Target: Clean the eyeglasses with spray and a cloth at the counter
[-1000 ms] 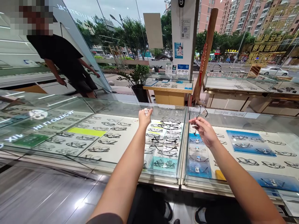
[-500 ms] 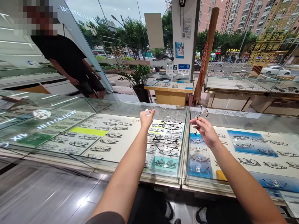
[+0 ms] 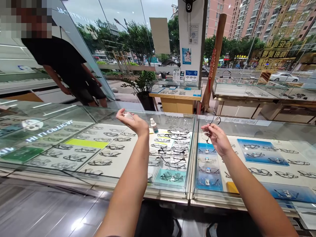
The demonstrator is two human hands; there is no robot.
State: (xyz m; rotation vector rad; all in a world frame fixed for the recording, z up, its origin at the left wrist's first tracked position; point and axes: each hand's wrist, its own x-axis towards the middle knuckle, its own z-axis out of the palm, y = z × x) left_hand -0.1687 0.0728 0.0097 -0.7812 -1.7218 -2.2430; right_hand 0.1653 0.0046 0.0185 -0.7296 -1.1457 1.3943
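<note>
My left hand (image 3: 134,123) is turned palm up above the glass counter, its fingers curled around a small whitish thing (image 3: 128,115) whose kind I cannot make out. To its right a small white spray bottle (image 3: 154,126) with a teal label stands upright on the glass, apart from the hand. My right hand (image 3: 217,138) pinches a pair of thin dark-framed eyeglasses (image 3: 209,124) and keeps them raised over the right-hand counter. Part of the frame is behind the fingers.
Rows of eyeglasses fill the left glass showcase (image 3: 98,184) and the right showcase (image 3: 247,194). A person in black (image 3: 59,59) stands beyond the left counter. A potted plant (image 3: 145,98), a small display table (image 3: 176,103) and a wooden post (image 3: 217,56) are farther back.
My left hand has let go of the bottle, leaving it standing on the glass, and has moved left and turned palm up. The right hand keeps its hold on the eyeglasses.
</note>
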